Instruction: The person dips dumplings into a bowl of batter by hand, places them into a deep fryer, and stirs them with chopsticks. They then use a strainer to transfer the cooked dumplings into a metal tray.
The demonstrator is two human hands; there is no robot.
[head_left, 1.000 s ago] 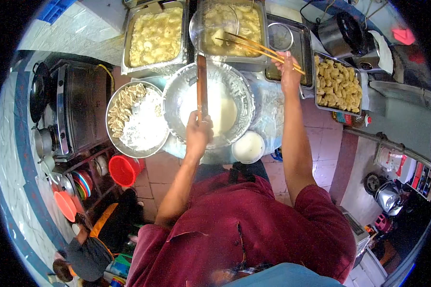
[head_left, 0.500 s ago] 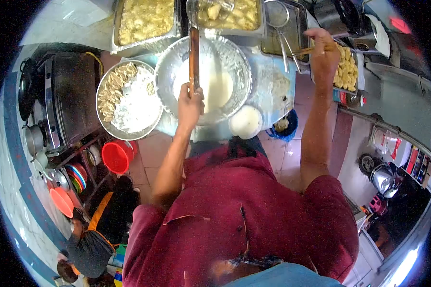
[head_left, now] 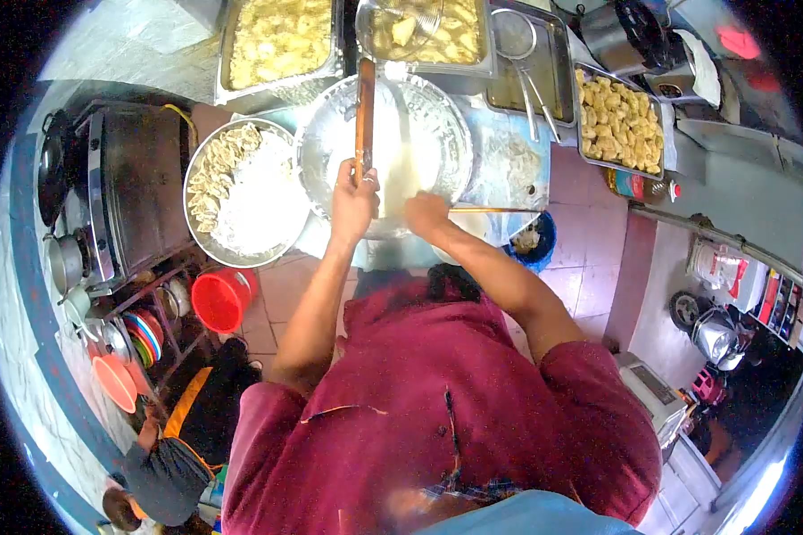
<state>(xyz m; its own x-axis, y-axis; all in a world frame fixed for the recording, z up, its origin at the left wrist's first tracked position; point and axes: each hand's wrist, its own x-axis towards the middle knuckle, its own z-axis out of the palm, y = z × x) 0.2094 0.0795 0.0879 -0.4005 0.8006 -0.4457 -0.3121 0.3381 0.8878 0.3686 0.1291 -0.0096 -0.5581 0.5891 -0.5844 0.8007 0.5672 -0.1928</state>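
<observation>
My left hand (head_left: 355, 196) is closed round the wooden handle of a wire skimmer (head_left: 364, 120). The skimmer's mesh end is over the right-hand pan of frying pieces (head_left: 468, 45), with a golden piece (head_left: 403, 32) at it. Below the handle lies a wide metal bowl (head_left: 459, 152) of pale batter (head_left: 406, 165). At the near right rim of that bowl is my right hand (head_left: 426, 214), its fingers wrapped round thin chopsticks (head_left: 500, 210) that point right. To the left, a round metal tray (head_left: 192, 192) carries raw-looking pieces (head_left: 219, 174) and white flour (head_left: 254, 209).
Another oil pan (head_left: 281, 45) full of pieces stands at the back left. On the right are a tray of fried pieces (head_left: 620, 125) and a dark tray with a strainer (head_left: 513, 36). A red bucket (head_left: 223, 300) and a blue bin (head_left: 537, 245) are below. Someone crouches at lower left (head_left: 165, 473).
My right hand has swung from beside the fried-piece tray, down and left, to the batter bowl's near rim, still with the chopsticks. My left hand keeps the skimmer in nearly the same place.
</observation>
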